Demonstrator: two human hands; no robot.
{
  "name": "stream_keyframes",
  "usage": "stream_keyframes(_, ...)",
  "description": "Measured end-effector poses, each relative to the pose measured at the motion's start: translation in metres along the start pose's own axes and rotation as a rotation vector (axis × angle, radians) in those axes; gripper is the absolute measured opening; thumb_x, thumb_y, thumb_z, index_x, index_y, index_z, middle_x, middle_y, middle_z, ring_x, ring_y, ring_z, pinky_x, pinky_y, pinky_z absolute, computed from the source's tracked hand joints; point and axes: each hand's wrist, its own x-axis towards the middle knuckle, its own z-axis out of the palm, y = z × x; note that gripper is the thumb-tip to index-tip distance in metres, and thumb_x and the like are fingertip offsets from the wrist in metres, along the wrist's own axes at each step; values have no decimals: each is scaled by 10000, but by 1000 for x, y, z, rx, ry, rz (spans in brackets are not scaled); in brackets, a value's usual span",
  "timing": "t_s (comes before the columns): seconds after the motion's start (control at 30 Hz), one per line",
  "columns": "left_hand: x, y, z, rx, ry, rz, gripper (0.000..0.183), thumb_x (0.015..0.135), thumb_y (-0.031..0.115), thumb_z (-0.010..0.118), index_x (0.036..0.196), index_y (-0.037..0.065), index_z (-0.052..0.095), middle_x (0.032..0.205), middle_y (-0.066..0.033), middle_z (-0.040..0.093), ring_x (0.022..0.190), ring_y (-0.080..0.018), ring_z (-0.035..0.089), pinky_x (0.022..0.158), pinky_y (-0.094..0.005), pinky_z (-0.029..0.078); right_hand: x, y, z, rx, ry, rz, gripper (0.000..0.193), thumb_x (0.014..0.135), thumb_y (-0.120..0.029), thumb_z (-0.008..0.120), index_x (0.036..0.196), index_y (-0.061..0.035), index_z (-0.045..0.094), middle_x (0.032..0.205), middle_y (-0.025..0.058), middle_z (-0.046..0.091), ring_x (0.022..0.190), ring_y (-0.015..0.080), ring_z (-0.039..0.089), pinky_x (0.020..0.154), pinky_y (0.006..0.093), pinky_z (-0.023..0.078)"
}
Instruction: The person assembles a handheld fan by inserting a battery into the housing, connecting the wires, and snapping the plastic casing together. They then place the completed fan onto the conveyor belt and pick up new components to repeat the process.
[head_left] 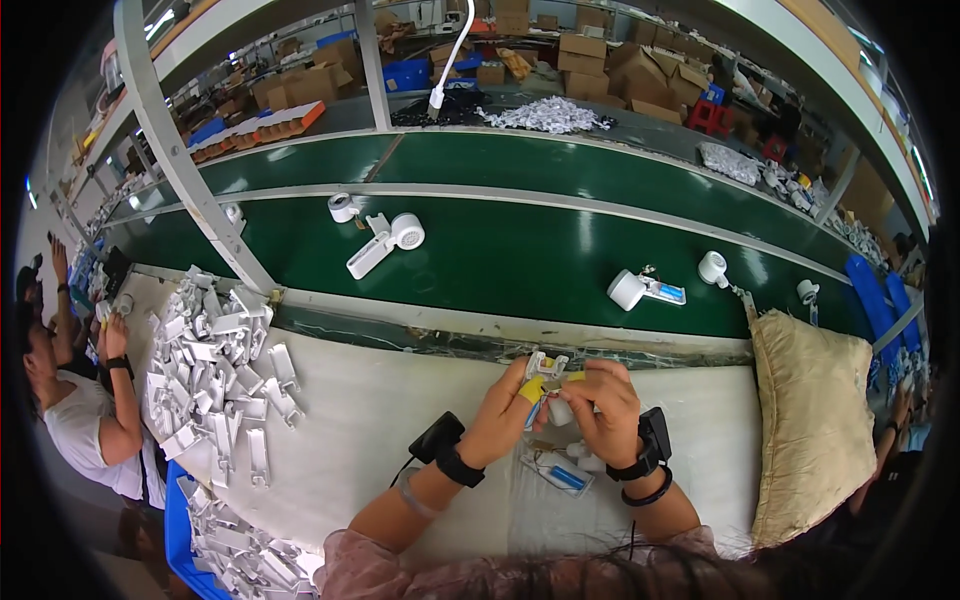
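Both hands meet over the white cloth (400,420), just in front of the green belt (520,260). The left hand (505,410) is closed, with a yellow cover on one fingertip, and it pinches a small white part (548,365) from the left side. The right hand (600,400) is also closed around the same part from the right, its fingers curled over it. The part is held above the cloth, close to the near edge of the belt. Each wrist carries a black band.

Just under the hands, on the cloth, lies a clear piece with a blue cell (560,472). Left of the hands on the cloth there is a heap of white shells (225,370), and more of them fill a blue bin (180,530) at the cloth's near left corner. On the belt lie a white fan body (385,243), a tape roll (343,207) and a white motor with a blue cell (645,290). A beige cushion (810,420) stands at the right end of the cloth. At the far left another person (85,410) sits with raised hands
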Motion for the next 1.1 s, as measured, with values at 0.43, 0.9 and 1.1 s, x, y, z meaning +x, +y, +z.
stream_keyframes(0.43,-4,5,7,70,-42,117,277,955,94,351,1202,32,459,893,-27,537,711,-73,523,622,-222,464,-2,5,-1,38,33,-10,292,650,30,743,898,-119,702,920,43,593,943,290,542,845,389,454)
stream_keyframes(0.9,-8,7,9,192,-23,165,284,970,123,352,1206,6,458,853,-25,538,691,-77,502,642,-228,435,-2,4,2,17,75,5,281,637,29,750,875,-114,707,884,51,580,934,290,543,808,380,462)
stream_keyframes(1.1,-8,3,12,282,1,334,314,952,159,436,1223,2,457,865,-18,533,683,-55,489,615,-210,419,-1,2,2,16,79,16,279,629,12,766,877,-100,706,877,70,565,921,293,542,794,376,462)
